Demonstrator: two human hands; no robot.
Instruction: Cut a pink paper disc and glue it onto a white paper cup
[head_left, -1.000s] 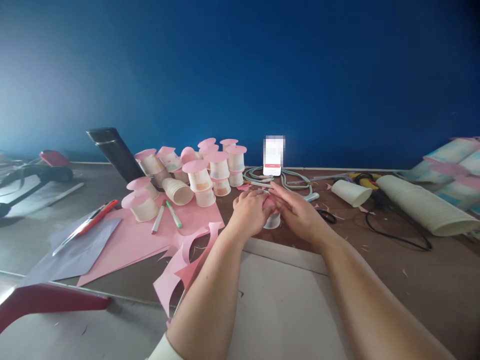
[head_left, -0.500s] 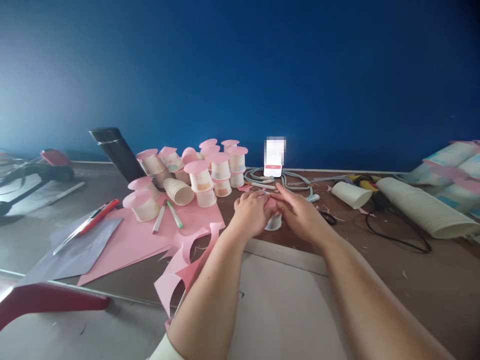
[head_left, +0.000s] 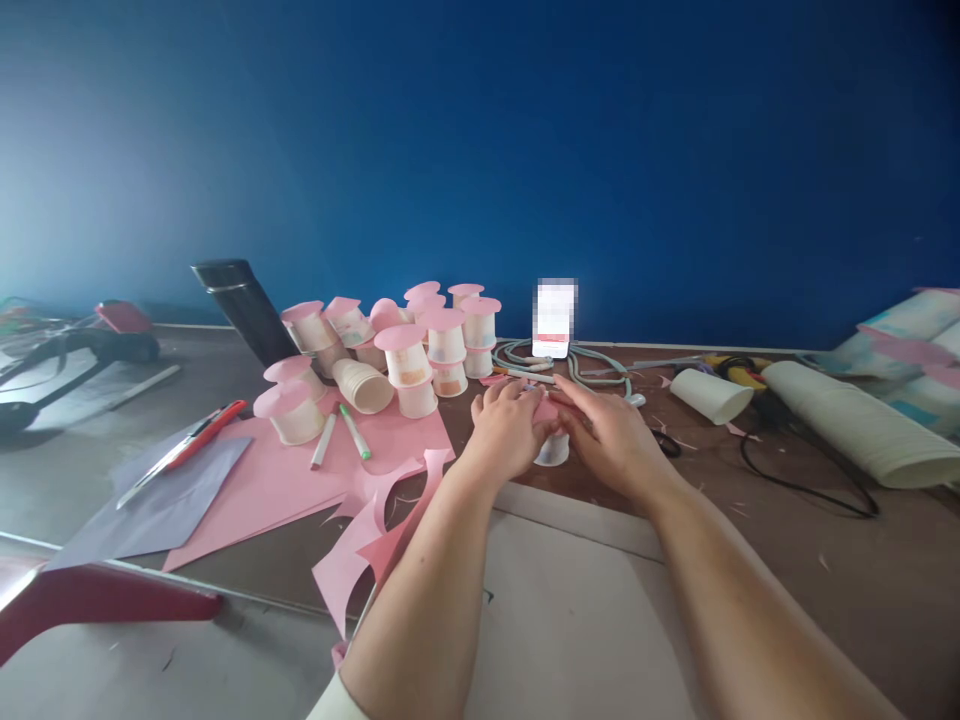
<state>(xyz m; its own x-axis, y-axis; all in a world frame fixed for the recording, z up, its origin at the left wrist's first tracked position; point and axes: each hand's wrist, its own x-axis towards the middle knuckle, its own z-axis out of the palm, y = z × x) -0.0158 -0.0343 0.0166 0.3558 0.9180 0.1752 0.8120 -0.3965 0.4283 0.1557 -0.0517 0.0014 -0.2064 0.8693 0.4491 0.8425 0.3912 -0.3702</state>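
Between my hands stands a small paper cup, its lower part showing under a pink paper disc. My left hand lies over the disc's left side, fingers bent and thumb on its near edge. From the right, my right hand holds the disc with thumb and fingers; its index finger stretches across the top. Much of the disc and the cup's upper part is hidden by the fingers. To the left, several paper cups with pink discs on top stand grouped, some stacked in pairs.
Pink sheets, markers and a utility knife lie left, near a leaning black flask. A lit phone stands by the wall among cables. Rightward lie a loose cup and nested cups. Cut pink scraps hang near my left forearm.
The view has shifted slightly, so everything sits a little lower and further right. Both hands stay on the disc and cup, with small finger shifts.
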